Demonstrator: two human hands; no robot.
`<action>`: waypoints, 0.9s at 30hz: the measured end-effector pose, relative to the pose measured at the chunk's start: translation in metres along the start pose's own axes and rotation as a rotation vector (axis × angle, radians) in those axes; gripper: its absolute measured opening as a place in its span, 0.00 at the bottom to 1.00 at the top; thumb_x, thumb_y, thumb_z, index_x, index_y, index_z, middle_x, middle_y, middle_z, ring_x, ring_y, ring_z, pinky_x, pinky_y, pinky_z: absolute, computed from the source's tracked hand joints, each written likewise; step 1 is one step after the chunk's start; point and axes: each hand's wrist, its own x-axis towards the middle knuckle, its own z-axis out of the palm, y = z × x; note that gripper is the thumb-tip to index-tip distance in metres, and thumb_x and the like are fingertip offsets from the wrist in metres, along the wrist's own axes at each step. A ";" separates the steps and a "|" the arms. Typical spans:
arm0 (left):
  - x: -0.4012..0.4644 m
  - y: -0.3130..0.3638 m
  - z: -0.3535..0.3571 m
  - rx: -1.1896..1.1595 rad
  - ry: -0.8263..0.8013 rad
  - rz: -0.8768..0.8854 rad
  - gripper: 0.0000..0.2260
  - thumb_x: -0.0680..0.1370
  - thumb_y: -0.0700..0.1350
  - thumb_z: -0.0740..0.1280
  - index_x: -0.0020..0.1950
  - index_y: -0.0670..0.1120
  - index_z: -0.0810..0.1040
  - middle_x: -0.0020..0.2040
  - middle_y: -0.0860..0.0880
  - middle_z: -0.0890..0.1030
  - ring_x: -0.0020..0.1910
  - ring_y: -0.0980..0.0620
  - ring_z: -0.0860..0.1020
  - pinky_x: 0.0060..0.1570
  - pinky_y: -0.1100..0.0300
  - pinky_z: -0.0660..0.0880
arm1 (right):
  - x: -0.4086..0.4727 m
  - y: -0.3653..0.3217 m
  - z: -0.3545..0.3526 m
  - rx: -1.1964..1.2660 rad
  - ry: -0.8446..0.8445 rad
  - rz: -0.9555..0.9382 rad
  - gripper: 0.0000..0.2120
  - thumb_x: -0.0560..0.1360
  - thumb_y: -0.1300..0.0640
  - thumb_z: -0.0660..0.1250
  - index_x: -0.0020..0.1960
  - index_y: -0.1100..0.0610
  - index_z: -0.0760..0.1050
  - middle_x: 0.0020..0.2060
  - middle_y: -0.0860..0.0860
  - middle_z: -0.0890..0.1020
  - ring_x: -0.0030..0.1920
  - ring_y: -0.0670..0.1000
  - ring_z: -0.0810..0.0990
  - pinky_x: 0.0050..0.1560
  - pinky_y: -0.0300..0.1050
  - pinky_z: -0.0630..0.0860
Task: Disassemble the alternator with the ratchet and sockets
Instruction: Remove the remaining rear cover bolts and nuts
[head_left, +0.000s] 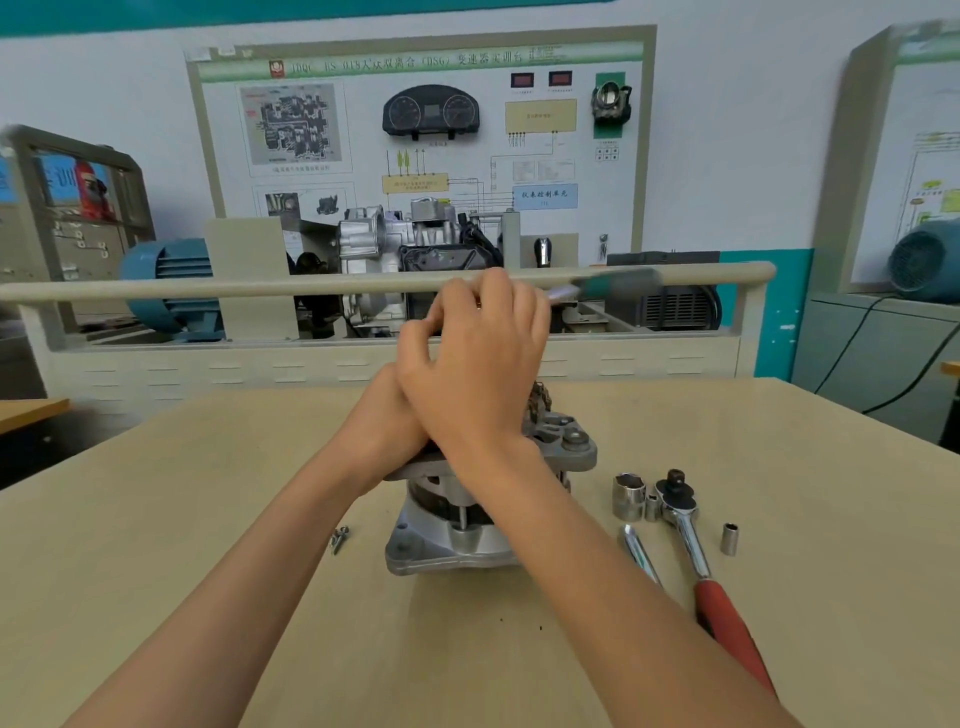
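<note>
Grey alternator (467, 525) stands upright mid-table (208, 519), ratchet (696, 545) and sockets (629, 496) lying just right of it. My right hand (478, 364) grips what looks like a blurred green-handled tool (613, 285); my left hand (387, 415) is hidden beneath, so its fingers I cannot tell.

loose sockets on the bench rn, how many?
3, all right of the alternator: a large socket left of the ratchet head, a small socket between them, and another small socket standing right of the ratchet. The arms may hide more.
</note>
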 end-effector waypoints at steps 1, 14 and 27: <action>0.000 0.001 0.000 0.004 0.009 0.016 0.17 0.76 0.30 0.62 0.36 0.52 0.74 0.30 0.55 0.80 0.29 0.64 0.74 0.29 0.70 0.72 | -0.001 -0.004 0.001 -0.057 0.032 0.011 0.10 0.68 0.54 0.58 0.34 0.59 0.74 0.36 0.51 0.73 0.42 0.53 0.69 0.54 0.47 0.65; 0.000 0.001 0.005 0.004 -0.030 -0.024 0.13 0.75 0.29 0.62 0.34 0.39 0.80 0.29 0.48 0.80 0.30 0.58 0.75 0.32 0.65 0.72 | 0.013 -0.003 -0.004 0.885 -0.137 0.295 0.21 0.77 0.59 0.53 0.26 0.58 0.69 0.23 0.48 0.72 0.29 0.46 0.71 0.47 0.36 0.73; 0.001 0.008 0.007 -0.028 -0.110 -0.031 0.16 0.77 0.38 0.65 0.34 0.53 0.83 0.33 0.54 0.83 0.32 0.61 0.79 0.33 0.71 0.72 | 0.030 0.011 -0.015 0.637 -0.238 0.427 0.18 0.74 0.54 0.55 0.25 0.54 0.63 0.23 0.44 0.67 0.31 0.46 0.67 0.46 0.46 0.66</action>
